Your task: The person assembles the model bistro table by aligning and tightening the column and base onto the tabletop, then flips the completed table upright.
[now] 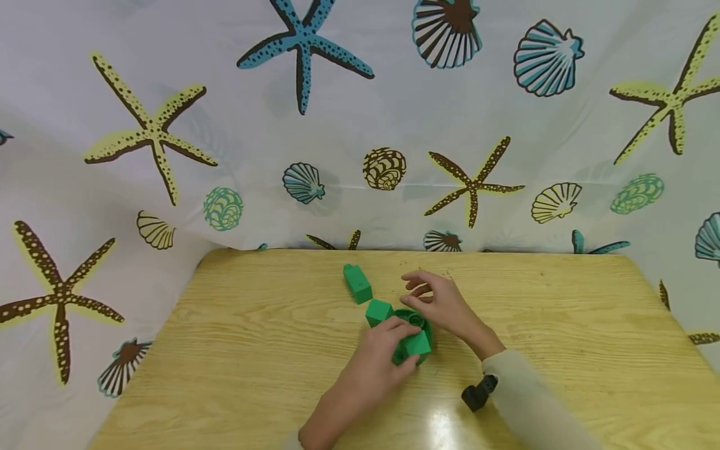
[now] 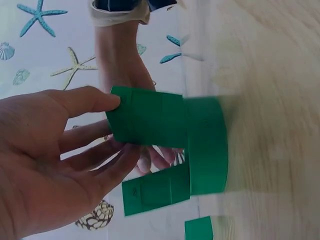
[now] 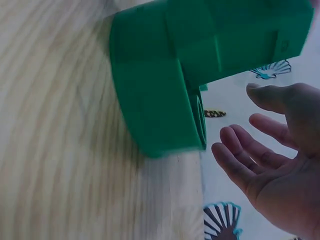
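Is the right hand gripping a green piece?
No, in the right wrist view the right hand holds nothing, its fingers visibly apart from the round green base.

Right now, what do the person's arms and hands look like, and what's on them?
The left hand and right hand are bare, no gloves. The right sleeve is plain pale beige, with a small black device near its end. Only a pale sliver of the left sleeve shows.

Green block and base on table
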`<state>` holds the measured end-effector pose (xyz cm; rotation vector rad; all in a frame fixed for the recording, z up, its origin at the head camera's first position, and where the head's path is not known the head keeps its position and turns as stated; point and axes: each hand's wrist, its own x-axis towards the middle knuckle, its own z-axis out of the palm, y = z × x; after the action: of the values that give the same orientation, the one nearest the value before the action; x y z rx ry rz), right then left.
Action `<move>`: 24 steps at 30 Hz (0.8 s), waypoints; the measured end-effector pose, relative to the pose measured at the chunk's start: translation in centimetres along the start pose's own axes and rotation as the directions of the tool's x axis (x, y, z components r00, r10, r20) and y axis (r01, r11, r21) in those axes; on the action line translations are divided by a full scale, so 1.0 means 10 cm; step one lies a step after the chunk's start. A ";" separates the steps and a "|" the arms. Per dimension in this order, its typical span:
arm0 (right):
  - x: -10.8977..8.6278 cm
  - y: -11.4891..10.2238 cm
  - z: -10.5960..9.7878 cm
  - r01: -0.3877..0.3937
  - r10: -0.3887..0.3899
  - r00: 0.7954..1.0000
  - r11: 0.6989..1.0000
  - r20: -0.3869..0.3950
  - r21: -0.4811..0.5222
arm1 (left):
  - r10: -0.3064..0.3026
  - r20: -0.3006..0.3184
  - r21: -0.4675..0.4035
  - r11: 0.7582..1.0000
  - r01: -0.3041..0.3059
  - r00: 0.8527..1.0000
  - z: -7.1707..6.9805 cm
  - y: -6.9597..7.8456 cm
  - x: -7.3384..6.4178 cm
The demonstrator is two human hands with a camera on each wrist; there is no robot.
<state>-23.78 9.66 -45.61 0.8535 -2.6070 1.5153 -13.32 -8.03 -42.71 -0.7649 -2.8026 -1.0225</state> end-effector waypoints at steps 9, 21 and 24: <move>0.46 -0.08 0.34 -0.126 0.123 0.990 0.991 0.073 0.037 | 0.011 0.089 -0.367 0.930 0.023 0.996 -0.28 -0.31 -0.23; 0.71 -0.04 0.69 -0.196 0.203 0.971 0.979 0.123 -0.064 | -0.009 0.202 -0.530 0.840 0.117 0.979 -0.48 -0.58 -0.33; 0.73 -0.01 0.73 -0.167 0.175 0.978 0.983 0.109 -0.082 | -0.001 0.191 -0.536 0.838 0.105 0.982 -0.48 -0.59 -0.36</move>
<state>-28.05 0.45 -47.44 0.7498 -2.8678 1.4374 -13.53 -16.41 -43.24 -0.8631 -2.6954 -1.9006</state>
